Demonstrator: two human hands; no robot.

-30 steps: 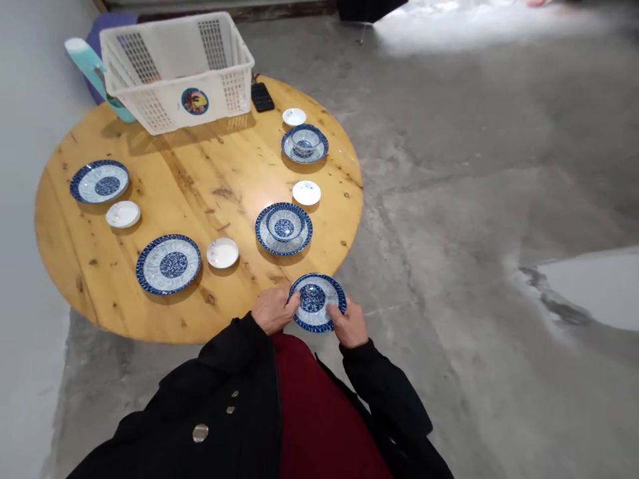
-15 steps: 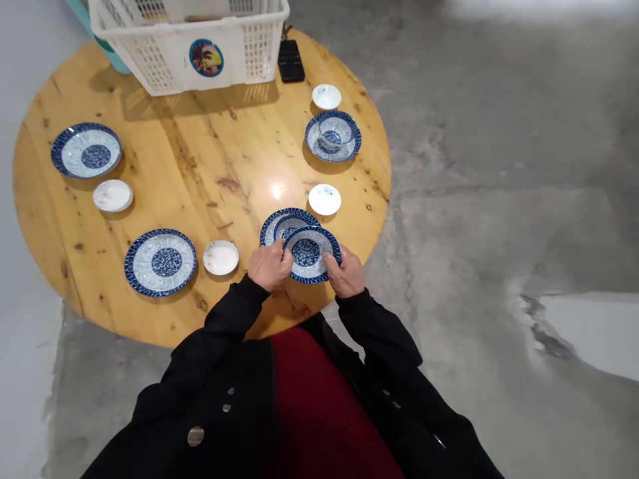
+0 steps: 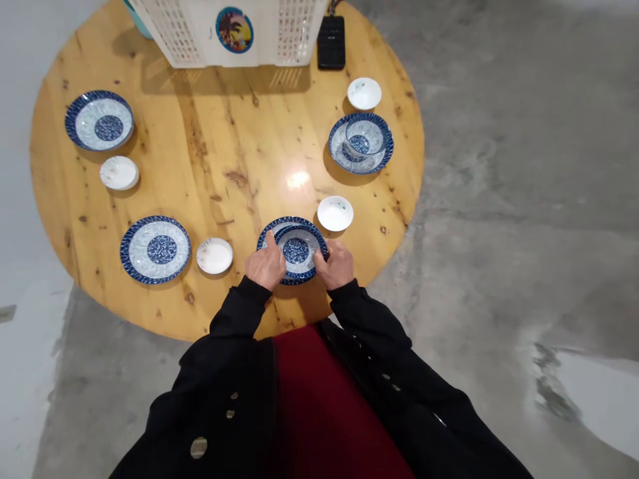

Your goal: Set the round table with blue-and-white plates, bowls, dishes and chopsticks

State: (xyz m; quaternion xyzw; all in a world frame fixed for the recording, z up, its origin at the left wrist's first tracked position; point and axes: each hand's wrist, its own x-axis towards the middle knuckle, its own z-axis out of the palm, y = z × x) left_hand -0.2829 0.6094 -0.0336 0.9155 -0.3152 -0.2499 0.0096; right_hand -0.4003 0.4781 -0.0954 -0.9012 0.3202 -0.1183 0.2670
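Placement of the blue-rimmed dish point(image 3: 295, 251) looks the current step, left hand point(image 3: 265, 265) and right hand point(image 3: 338, 265) closed on opposite sides over the plate point(image 3: 279, 221) on the tabletop point(image 3: 174, 166), apparently calling for level seating, then release.

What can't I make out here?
All in the head view:
Any fingers under the dish: hidden by it, the left hand and the right hand.
Middle of the lower plate: covered by the dish.
Inside of the basket: cut off by the top edge.
Teal thing: cut off likewise.
Markings on the black device: too small.
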